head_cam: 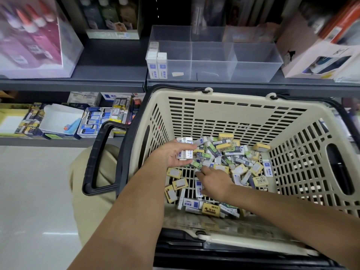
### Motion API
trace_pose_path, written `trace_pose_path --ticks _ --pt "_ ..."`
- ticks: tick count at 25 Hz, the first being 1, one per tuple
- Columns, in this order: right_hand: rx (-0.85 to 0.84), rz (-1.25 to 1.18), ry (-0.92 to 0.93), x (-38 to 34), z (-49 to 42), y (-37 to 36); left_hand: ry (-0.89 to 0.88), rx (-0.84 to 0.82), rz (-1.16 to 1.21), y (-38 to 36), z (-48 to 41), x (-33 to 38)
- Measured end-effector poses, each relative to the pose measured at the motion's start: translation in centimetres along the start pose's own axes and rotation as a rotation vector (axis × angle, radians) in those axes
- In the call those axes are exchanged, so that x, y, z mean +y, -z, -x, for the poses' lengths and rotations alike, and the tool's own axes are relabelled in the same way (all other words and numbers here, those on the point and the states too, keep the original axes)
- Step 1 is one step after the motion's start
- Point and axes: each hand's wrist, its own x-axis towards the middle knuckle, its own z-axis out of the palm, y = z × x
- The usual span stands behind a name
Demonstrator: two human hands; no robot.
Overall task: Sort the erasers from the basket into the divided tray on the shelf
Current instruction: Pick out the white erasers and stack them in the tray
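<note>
Head view looks down into a cream slatted basket [233, 114] with black handles, one of them [99, 158] folded out past its left side. A loose heap of erasers [235, 158] covers the basket's floor: white ones with blue sleeves, yellow ones and green-and-white ones, lying at all angles.

Over the left part of that heap, the left hand [171, 154] has its palm turned up. Its fingers are curled round a small stack of white-and-blue erasers [186, 151], lifted clear of the heap.

Nearer the basket's front wall, the right hand [216, 182] reaches in with its back to the camera and its fingers stretched leftward onto the heap. Its fingertips touch a white-and-blue eraser [198, 187]. Whether they pinch it cannot be told.

Several yellow erasers [176, 184] lie flat on the basket floor just left of that hand.

Just beyond the basket's far rim, the clear divided tray [255, 65] sits on the grey shelf [109, 65]. A few white-and-blue erasers [157, 65] stand upright against the left wall of its front left compartment, with a small pale scrap [177, 74] beside them.

Left of the basket, a lower shelf carries open boxes of stationery [93, 121].
</note>
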Motion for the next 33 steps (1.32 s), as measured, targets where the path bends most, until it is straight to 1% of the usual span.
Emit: trace_pose_path --ticks 4,6,7,9,11,12,15,18,20,21,22,24,26,27,29,30,31,33 --pt "-0.011 -0.141 0.008 -0.4 0.0 -0.5 0.007 0.018 -0.026 0.0 0.1 0.0" --pt "-0.01 -0.214 -0.042 -0.3 0.1 -0.4 0.01 0.02 -0.042 0.0 0.2 0.0" --pt "-0.01 -0.213 -0.053 -0.2 0.1 -0.4 0.01 0.026 -0.045 0.0 0.1 0.0" --pt "-0.014 -0.15 -0.013 -0.2 0.1 -0.4 0.012 0.043 -0.044 0.0 -0.1 -0.1" --pt "-0.011 -0.155 0.014 -0.2 0.2 -0.5 0.017 0.049 -0.061 0.0 -0.2 -0.2" --pt "-0.003 -0.209 0.006 -0.2 0.1 -0.4 0.026 0.048 -0.077 0.0 -0.1 -0.2" --pt "0.013 -0.493 -0.047 -0.1 0.0 0.1 0.053 0.038 -0.128 0.1 0.0 -0.3" --pt "-0.03 -0.699 -0.086 0.3 0.0 1.1 0.067 0.023 -0.164 0.1 -0.1 -0.3" --pt "-0.005 -0.839 -0.146 1.6 0.1 2.4 0.115 0.013 -0.237 0.2 -0.2 -0.5" --pt "0.013 -0.949 -0.186 2.4 0.3 3.2 0.158 -0.002 -0.27 0.2 0.0 -0.6" --pt "0.038 -1.064 -0.221 3.1 0.5 4.1 0.199 -0.038 -0.294 0.2 0.1 -0.7" --pt "0.1 -1.234 -0.258 3.8 0.7 5.6 0.247 -0.164 -0.341 0.1 0.4 -0.8" --pt "0.143 -1.293 -0.256 3.7 0.8 6.5 0.25 -0.275 -0.388 0.0 0.3 -0.7" --pt "0.164 -1.322 -0.247 3.6 0.8 6.7 0.239 -0.291 -0.395 -0.1 0.4 -0.6" --pt "0.205 -1.425 -0.273 3.7 0.9 6.4 0.2 -0.255 -0.373 -0.1 0.4 -0.3" --pt "0.196 -1.426 -0.293 3.6 1.0 6.1 0.169 -0.21 -0.339 -0.1 0.4 -0.2" --pt "0.162 -1.308 -0.281 3.3 1.1 5.6 0.132 -0.151 -0.295 0.1 0.3 -0.1" --pt "-0.003 -0.851 -0.134 2.2 1.2 3.8 0.072 -0.055 -0.234 0.4 0.1 -0.2"
